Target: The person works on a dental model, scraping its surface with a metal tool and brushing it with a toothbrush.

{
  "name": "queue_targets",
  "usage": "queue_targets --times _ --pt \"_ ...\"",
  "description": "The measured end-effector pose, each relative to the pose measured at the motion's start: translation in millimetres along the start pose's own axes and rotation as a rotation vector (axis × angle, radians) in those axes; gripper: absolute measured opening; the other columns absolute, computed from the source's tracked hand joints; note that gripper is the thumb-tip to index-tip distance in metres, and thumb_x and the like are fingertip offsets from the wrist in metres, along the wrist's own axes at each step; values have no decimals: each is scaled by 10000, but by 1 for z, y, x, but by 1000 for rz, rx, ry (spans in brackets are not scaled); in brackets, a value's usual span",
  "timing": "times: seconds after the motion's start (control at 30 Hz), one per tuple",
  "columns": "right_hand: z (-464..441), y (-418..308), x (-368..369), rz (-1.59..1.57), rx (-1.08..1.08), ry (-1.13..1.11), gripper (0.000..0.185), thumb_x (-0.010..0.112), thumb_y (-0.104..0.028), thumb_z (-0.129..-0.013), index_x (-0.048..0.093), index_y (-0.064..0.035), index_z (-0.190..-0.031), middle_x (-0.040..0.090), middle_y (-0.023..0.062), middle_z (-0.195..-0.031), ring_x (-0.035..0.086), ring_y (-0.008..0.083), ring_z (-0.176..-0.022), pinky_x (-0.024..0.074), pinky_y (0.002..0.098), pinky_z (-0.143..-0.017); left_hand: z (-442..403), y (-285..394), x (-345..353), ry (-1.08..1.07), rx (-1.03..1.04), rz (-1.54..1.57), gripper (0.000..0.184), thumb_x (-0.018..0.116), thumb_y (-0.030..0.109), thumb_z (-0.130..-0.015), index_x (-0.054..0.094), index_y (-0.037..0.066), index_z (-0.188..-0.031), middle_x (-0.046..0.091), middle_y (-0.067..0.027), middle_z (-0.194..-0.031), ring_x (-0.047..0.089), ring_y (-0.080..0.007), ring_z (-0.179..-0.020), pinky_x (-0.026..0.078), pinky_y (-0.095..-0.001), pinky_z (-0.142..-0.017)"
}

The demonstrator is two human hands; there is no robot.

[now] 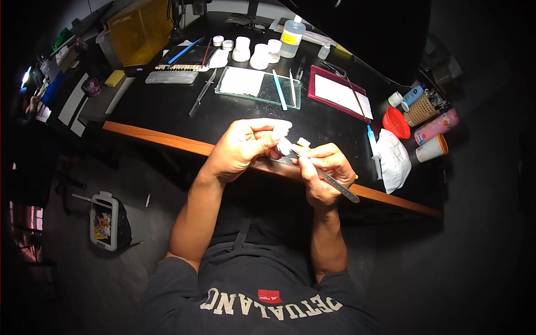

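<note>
In the head view, my left hand (241,146) is closed, thumb and fingers pinching a small white piece (284,146) that looks like a plaster dental cast. Close by on the right, my right hand (325,176) grips a slim metal hand tool (338,185) with a flat, dotted handle that slants down past the fingers. A small yellowish-white piece (304,143), toothlike in colour, shows at the right fingertips beside the cast. Fingers hide how it is held and the tool's exact working end. Both hands are just above the desk's front edge.
A glass slab (290,104) with white paper and slim tools lies ahead, and a dark red tray (365,92) sits right of it. White jars (241,50) and a clear bottle (291,39) stand behind. A syringe (374,153) and red bowl (396,123) are at right.
</note>
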State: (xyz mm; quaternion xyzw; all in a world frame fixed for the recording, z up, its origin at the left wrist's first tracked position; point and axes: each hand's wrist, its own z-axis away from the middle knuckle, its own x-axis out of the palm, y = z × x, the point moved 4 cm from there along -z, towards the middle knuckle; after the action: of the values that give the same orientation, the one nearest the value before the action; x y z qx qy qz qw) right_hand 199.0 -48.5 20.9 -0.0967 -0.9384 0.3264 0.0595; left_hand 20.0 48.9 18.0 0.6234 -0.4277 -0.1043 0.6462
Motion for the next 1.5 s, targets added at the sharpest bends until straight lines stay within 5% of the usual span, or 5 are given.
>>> queue_targets --times 0.33,0.53,0.63,0.73,1.5 --pt "-2 -6 2 70 -60 -41 184 777 132 -913 631 20 -918 709 201 -982 794 261 -867 709 383 -802 0 0 0 8 10 5 392 712 46 -1062 654 -99 -1421 770 -103 -1057 728 -117 -858 609 -241 -799" --pt "-5 -13 5 105 -73 2 219 837 117 -854 663 -14 -872 769 163 -914 835 302 -914 645 333 -764 0 0 2 35 37 -17 381 797 147 -1033 724 -70 -1338 773 -63 -982 707 -83 -799 581 -236 -743" --pt "-6 -14 6 125 -87 -11 212 841 118 -848 673 -10 -871 773 167 -915 836 311 -923 648 343 -776 -2 -3 -3 10 21 -21 360 720 29 -1046 678 -100 -1380 780 -109 -1056 740 -127 -830 622 -254 -776" --pt "-8 -19 7 178 -123 -55 221 825 125 -865 654 -13 -890 762 190 -925 823 303 -901 664 369 -793 -1 -2 -1 12 43 -21 361 792 141 -1035 733 -70 -1322 778 -68 -976 702 -81 -789 580 -236 -735" --pt "-5 -20 10 133 -150 -34 184 829 111 -877 692 0 -928 772 183 -953 830 327 -954 671 383 -832 -1 0 -2 -60 -17 33 409 746 148 -1063 688 -70 -1405 767 -77 -1068 682 -95 -834 585 -236 -778"
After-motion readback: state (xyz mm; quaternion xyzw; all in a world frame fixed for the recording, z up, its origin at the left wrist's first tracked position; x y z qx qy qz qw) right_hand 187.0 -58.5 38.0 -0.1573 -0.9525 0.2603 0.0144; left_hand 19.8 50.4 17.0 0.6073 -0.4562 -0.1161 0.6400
